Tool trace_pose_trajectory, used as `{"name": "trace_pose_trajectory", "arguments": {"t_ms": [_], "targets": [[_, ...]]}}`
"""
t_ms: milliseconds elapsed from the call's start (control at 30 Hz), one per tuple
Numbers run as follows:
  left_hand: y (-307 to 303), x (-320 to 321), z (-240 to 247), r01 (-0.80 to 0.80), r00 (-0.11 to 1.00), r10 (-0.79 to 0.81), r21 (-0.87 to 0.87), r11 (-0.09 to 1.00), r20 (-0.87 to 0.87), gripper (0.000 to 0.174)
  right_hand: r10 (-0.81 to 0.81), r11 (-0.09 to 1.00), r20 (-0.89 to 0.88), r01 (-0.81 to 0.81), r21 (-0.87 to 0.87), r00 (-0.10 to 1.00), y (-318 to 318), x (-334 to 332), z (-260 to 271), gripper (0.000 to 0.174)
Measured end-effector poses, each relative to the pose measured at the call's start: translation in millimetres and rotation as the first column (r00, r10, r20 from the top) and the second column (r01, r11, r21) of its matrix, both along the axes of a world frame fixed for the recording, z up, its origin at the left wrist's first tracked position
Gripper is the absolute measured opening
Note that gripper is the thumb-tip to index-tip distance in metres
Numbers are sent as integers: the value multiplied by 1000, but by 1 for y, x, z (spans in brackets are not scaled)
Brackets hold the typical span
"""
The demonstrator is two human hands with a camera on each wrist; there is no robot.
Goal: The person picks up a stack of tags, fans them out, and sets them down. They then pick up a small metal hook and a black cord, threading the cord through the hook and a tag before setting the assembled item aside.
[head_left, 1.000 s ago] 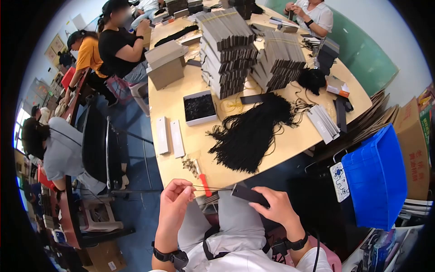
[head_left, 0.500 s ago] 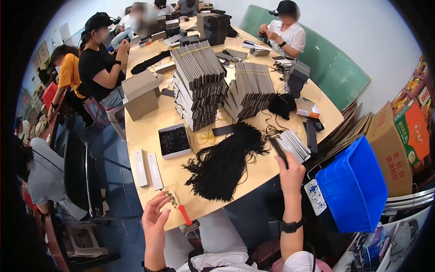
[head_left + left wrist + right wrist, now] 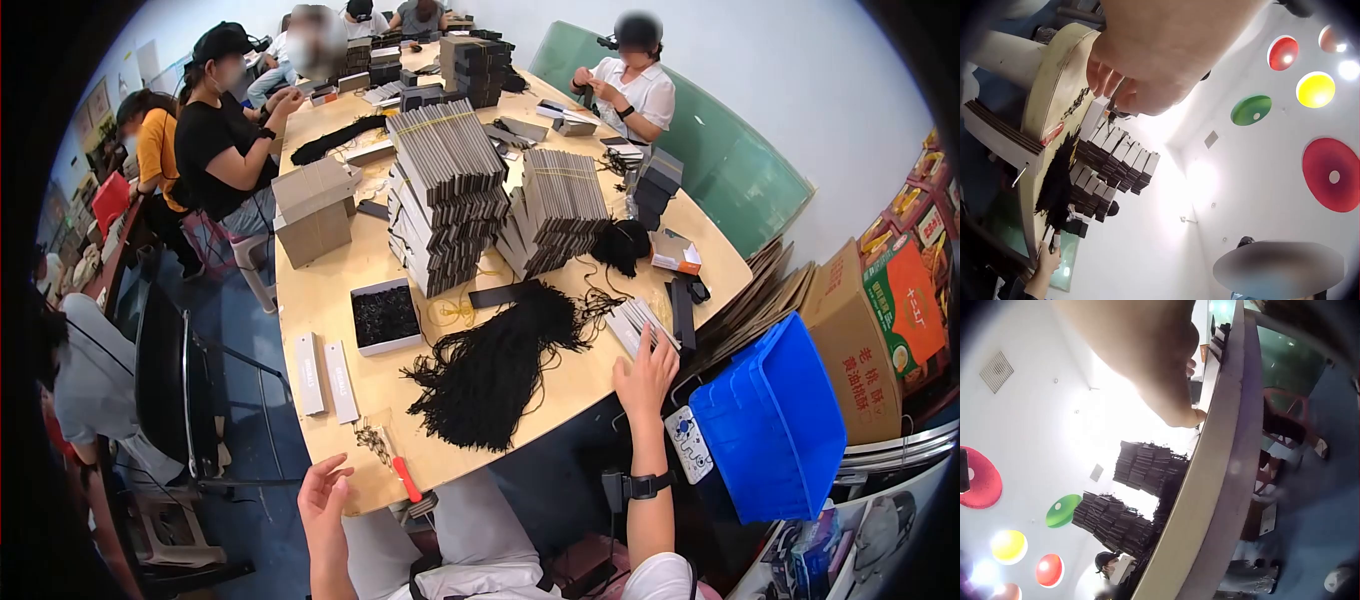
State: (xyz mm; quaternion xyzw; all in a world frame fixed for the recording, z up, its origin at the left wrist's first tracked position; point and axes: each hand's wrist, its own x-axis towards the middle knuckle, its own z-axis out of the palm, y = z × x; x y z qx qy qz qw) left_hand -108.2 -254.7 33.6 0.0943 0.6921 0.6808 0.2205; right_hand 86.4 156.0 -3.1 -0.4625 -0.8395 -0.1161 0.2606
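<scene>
My right hand (image 3: 648,378) reaches to the right side of the table, with its fingers over a row of pale flat cards (image 3: 632,322). Its thumb stands apart from the fingers, and no card is lifted. In the right wrist view the same hand (image 3: 1166,387) is at the table edge, its fingertips partly hidden. My left hand (image 3: 325,500) is held by the near left corner, fingers loosely bent around nothing. Close to it lie small metal pieces (image 3: 372,437) and a red-handled tool (image 3: 407,480). A bundle of black cords (image 3: 495,370) spreads between the hands.
Tall stacks of grey cards (image 3: 445,185) rise mid-table behind an open box of black bits (image 3: 387,314). Two pale boxes (image 3: 311,375) lie at the left. A blue bin (image 3: 775,430) stands right of my arm. Other people sit around the table.
The right hand gripped a black card with a cord over my lap, carried it right to the pale cards, and now no longer grips it there. The left hand let go of the cord.
</scene>
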Motion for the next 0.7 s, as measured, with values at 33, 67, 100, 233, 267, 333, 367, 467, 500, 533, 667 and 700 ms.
{"name": "trace_pose_trajectory", "arguments": {"t_ms": [33, 67, 100, 233, 267, 333, 367, 467, 500, 533, 667, 700], "targets": [[0, -2, 0, 0, 1000, 0, 0, 1000, 0, 28, 17, 999, -14, -18, -43, 1000, -2, 1, 1, 70], [0, -4, 0, -2, 999, 1, -21, 1000, -44, 27, 16, 999, -14, -17, -43, 1000, -2, 2, 0, 70], [1, -6, 0, -7, 996, 3, -42, 999, -88, 26, 16, 1000, -49, -16, -16, 999, -2, 3, 0, 64], [5, -24, 0, -61, 868, -96, -295, 954, -488, 27, 103, 993, -181, -110, -28, 978, -6, 0, -6, 47], [8, -30, 4, -87, 804, -166, -389, 917, -572, 25, 195, 978, -231, -205, -22, 953, -19, -8, 2, 38], [13, -45, -3, -148, 759, -210, -478, 866, -616, 22, 390, 905, -299, -423, -49, 871, -45, -28, 8, 29], [17, -51, -7, -176, 745, -222, -506, 844, -629, 23, 479, 854, -313, -519, -51, 820, -53, -36, 9, 24], [30, -58, 4, -276, 677, -279, -587, 761, -681, 26, 592, 760, -329, -646, -77, 736, -81, -57, 20, 17], [34, -59, 6, -289, 625, -330, -603, 744, -707, 26, 593, 759, -329, -647, -77, 735, -86, -62, 21, 17], [36, -61, 6, -303, 570, -381, -617, 726, -728, 27, 610, 730, -356, -677, -96, 708, -92, -66, 22, 15], [40, -68, -2, -301, 333, -593, -679, 670, -733, 35, 706, 605, -384, -788, -108, 595, -115, -85, 26, 13], [39, -68, -6, -305, 335, -593, -679, 668, -733, 35, 754, 540, -379, -835, -110, 537, -121, -91, 27, 13]]}}
